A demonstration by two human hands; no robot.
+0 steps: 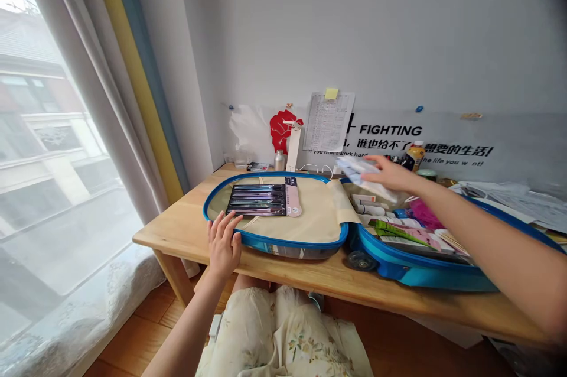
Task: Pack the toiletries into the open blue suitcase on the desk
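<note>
A blue suitcase (274, 243) lies opened flat on the table, its cream-lined lid half to the left and its packed half to the right. My left hand (224, 242) rests on the lid's near-left rim, fingers stretched out and holding nothing. On the lining lies a pack of toothbrushes (259, 200) in dark and pink packaging. Above the hinge, my right hand (387, 175) grips a white and pale blue packet (354, 171), smeared by motion. Under that arm, the packed half holds white tubes (372, 210), a green and pink packet (407, 234) and a magenta mesh bundle (426, 213).
Along the wall stand a white desk lamp (293, 146), a silver bottle (279, 161) and a yellow bottle (414, 156). Papers (509, 202) lie at the right. The wooden table's (177, 229) left corner is near the curtain (133, 105).
</note>
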